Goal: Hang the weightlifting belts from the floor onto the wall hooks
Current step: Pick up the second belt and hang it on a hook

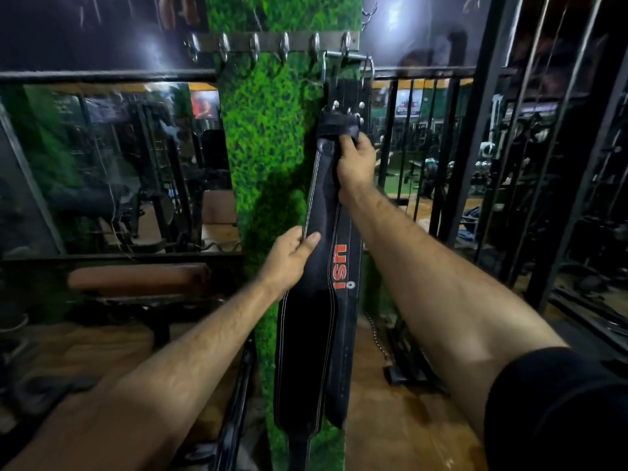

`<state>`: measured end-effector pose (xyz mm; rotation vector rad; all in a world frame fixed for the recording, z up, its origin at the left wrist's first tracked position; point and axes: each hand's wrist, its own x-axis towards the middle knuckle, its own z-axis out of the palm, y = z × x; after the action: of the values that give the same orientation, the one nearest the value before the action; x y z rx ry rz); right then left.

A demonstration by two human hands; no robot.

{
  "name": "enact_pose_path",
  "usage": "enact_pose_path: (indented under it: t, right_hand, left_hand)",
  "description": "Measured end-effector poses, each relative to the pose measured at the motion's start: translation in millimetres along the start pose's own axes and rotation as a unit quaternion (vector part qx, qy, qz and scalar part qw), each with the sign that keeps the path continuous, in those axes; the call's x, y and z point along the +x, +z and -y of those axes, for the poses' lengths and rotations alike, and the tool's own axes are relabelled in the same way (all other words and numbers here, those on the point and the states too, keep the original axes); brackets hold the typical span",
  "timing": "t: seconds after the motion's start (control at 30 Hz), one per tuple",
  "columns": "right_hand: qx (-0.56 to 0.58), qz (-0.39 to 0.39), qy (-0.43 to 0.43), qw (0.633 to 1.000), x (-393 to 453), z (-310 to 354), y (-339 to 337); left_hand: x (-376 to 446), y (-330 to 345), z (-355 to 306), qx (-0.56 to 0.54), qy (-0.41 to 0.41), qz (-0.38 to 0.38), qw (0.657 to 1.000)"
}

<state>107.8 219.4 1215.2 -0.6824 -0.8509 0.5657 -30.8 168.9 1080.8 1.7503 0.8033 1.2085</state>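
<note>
Both grips clamp the black belt (314, 300): right hand (355, 163) at 12 o'clock, left hand (289, 260) at 9; steady it beneath the hook rail (272, 42).

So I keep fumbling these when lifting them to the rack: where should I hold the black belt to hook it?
Grip the black belt at its narrow top just under the buckle, coming from the right as the right hand does. The strap is slimmest there. The left hand steadies the wide middle's left edge, since the belt hangs long below the hook rail.
</note>
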Motion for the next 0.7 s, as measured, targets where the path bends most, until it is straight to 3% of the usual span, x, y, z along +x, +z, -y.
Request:
enact_pose_path:
  t: [0.2,0.37,0.43,0.53,0.7]
  right_hand:
    - [-0.019,-0.022,-0.007,1.000,-7.2,-9.6,-0.4]
    - [-0.018,-0.008,0.018,1.000,-17.8,-19.2,0.8]
    - [-0.005,0.015,0.032,0.999,-19.2,-14.4,1.7]
    - [-0.006,0.068,0.036,0.997,-27.4,-9.2,4.4]
    - [-0.074,0.161,0.017,0.984,-48.1,-13.7,3.0]
  left_hand:
    - [-31.5,-26.4,63.5,0.060,-0.079,0.064,0.993]
    - [-29.4,-34.7,54.4,0.092,-0.150,0.127,0.976]
    - [-18.2,-36.0,29.5,0.084,-0.156,0.114,0.978]
    - [6.3,-38.4,-15.5,-0.035,-0.128,0.030,0.991]
    - [38.5,-39.3,-81.5,-0.159,-0.070,-0.053,0.983]
